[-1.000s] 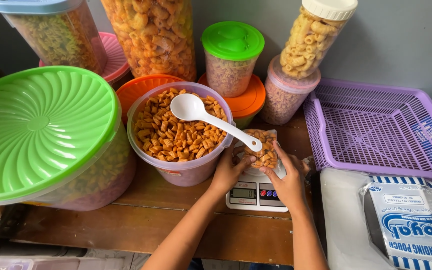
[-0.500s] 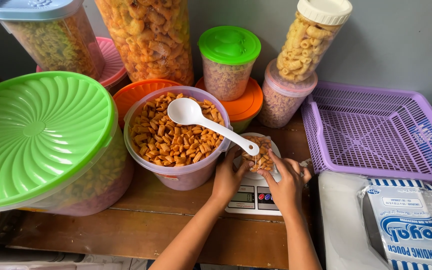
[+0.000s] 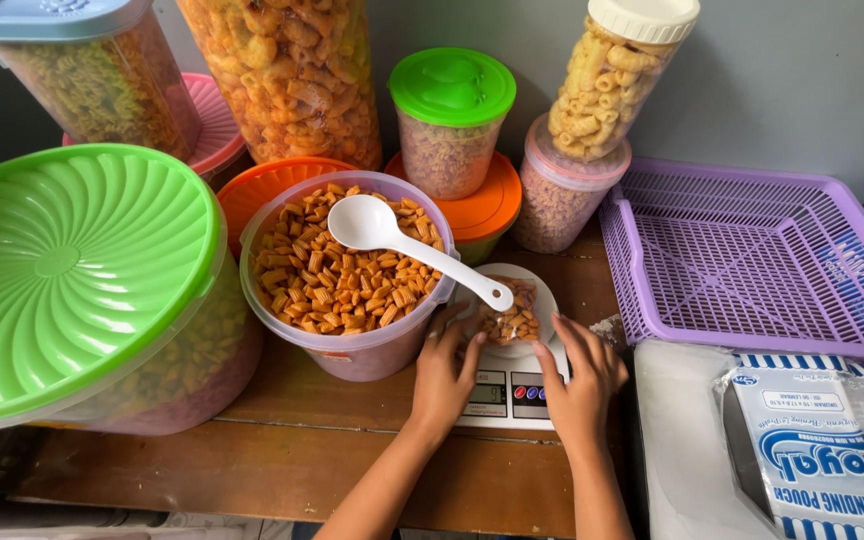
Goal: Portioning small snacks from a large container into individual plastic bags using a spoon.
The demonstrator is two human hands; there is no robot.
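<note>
A small clear pouch of orange snack pieces [image 3: 512, 322] sits on the white round pan of a digital kitchen scale [image 3: 505, 385], low in the middle of the frame. The left hand [image 3: 445, 372] rests beside it, fingers spread and touching the pouch's left edge; the right hand [image 3: 582, 372] flanks the other side, fingers loosely spread and resting on the scale's rim, not pinching anything. The pouch looks only partly filled, so the weighing seems under way, with more pieces possibly needed and sealing not yet done. Just left, a pink tub [image 3: 350, 275] is full of the same snack, a white scoop [image 3: 407, 243] lying across it. A purple tray [image 3: 762, 260] fills the right, and a green-lidded container [image 3: 72, 280] the left, all on the wooden counter [image 3: 302, 460].
</note>
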